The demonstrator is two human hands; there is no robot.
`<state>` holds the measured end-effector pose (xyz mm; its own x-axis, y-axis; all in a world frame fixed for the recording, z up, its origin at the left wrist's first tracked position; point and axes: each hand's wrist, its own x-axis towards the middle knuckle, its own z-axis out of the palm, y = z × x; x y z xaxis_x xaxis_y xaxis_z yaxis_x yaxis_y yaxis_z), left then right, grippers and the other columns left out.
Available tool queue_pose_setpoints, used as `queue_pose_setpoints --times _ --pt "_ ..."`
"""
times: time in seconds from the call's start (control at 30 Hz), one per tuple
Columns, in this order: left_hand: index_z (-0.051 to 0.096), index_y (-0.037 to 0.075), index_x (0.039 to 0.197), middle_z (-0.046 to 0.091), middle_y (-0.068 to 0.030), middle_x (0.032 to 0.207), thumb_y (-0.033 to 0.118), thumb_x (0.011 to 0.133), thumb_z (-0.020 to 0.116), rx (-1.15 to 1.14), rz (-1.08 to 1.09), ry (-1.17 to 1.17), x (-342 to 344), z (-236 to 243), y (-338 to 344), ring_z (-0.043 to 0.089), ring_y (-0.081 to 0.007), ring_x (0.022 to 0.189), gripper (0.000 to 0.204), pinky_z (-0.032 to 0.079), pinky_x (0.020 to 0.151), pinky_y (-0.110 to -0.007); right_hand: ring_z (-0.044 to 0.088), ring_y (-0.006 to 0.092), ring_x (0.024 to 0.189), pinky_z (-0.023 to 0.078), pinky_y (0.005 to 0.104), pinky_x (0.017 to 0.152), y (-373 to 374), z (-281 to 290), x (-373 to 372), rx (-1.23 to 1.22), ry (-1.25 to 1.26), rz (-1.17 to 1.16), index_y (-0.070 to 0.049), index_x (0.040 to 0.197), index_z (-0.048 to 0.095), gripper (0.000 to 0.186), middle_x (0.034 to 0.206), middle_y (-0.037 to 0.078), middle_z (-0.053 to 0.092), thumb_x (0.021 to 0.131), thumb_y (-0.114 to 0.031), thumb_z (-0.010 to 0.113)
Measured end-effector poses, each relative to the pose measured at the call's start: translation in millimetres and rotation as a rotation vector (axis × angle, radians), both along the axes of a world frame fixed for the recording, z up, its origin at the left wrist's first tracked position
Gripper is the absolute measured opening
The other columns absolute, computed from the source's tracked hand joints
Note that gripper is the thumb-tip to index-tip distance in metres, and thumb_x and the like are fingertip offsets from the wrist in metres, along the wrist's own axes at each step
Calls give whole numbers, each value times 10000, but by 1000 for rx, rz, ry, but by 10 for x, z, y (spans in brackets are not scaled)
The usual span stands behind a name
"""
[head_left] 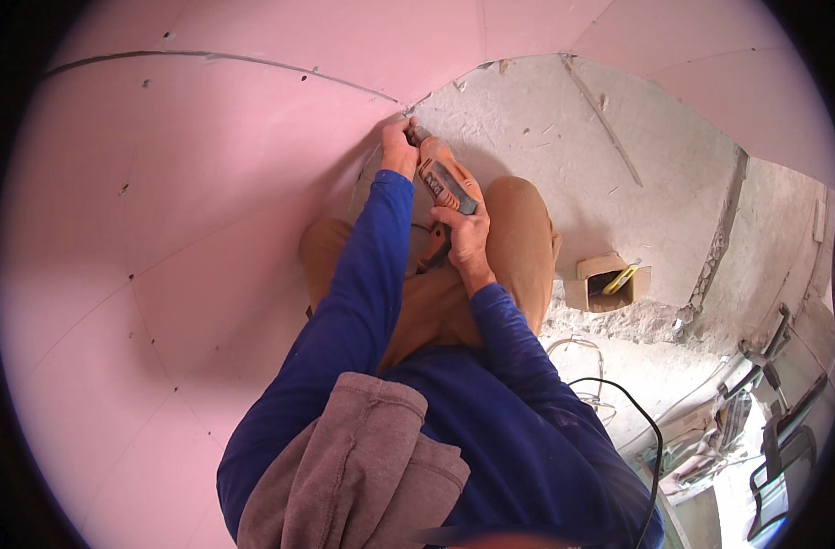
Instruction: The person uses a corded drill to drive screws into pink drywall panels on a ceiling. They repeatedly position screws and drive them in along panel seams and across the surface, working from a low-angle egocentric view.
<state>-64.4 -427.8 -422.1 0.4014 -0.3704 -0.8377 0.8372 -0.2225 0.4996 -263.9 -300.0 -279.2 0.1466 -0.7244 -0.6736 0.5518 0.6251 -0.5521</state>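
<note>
An orange and black electric screwdriver (pixel 449 178) points forward and slightly left, its tip near the corner where the pink wall board (pixel 225 192) meets the bare concrete. My right hand (pixel 463 236) is wrapped around the rear of its body and grip. Beside the tool's nose, my left hand (pixel 399 151) is closed with its fingertips against the board's edge. Whatever it pinches there is too small to make out. The tool's tip is partly hidden by the left fingers.
An open cardboard box (pixel 596 291) with a yellow utility knife (pixel 621 278) stands right of my knee. Along the concrete floor (pixel 545 137) lies a thin strip (pixel 608 123). A black cable (pixel 651 425) curves beside my right arm. Dark-framed objects (pixel 774 430) are at the lower right.
</note>
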Motion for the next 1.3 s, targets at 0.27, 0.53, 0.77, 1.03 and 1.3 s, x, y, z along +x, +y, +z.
queue_pose_setpoints --times 0.27,0.53,0.77,1.03,1.3 --pt "709 23 816 492 30 598 138 1019 648 7 -16 4 14 -24 -18 446 -131 457 241 338 427 -282 709 216 696 585 354 625 1 -5 8 64 -15 -13 24 1307 623 574 928 109 736 767 147 774" --pt "695 38 845 511 21 626 139 1020 638 -32 24 -47 31 -55 -50 445 -131 470 209 323 431 -273 732 272 687 627 409 650 -37 -83 18 6 -48 3 36 1249 618 509 918 147 744 782 120 802" --pt "702 69 913 527 13 672 182 1056 632 21 -99 -60 89 -53 -52 470 -148 512 196 322 458 -319 731 288 674 628 422 639 -132 -108 -32 44 -97 12 48 1275 625 499 887 151 744 803 99 778" --pt "711 97 973 504 20 714 176 1047 684 139 -87 -123 104 83 -21 451 -139 548 112 307 484 -318 723 291 639 624 425 599 -184 -180 -79 127 -199 24 44 1260 611 485 860 159 732 805 110 766" --pt "726 128 988 443 48 751 222 1042 720 192 -257 -242 315 216 413 392 -122 577 108 319 505 -326 725 298 646 632 440 616 -204 -171 -118 133 -194 54 66 1177 658 369 836 159 729 824 68 764"
